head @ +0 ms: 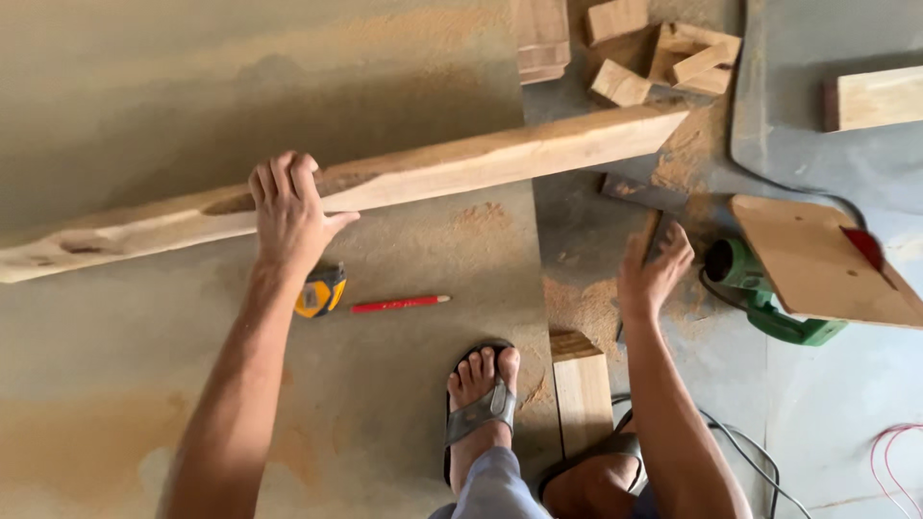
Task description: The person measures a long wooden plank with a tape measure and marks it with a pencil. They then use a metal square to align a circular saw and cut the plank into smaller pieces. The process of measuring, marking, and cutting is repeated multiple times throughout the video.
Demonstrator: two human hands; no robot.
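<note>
A long rough wooden plank (461, 163) lies slanted across a large sawdust-covered board (192, 96). My left hand (286, 210) rests on top of the plank near its left part, fingers curled over its far edge. My right hand (654, 269) reaches down to the floor and closes on a thin dark wooden stick (650, 234) beside a sawdust pile. A yellow tape measure (321, 291) and a red pencil (399, 304) lie on the board just below my left hand.
A green power tool (769, 288) with a wooden base plate (817, 259) sits right of my right hand, its cable running along the floor. Wood offcuts (663, 53) are piled at the top. My sandalled foot (481, 394) stands on the board beside a short block (582, 384).
</note>
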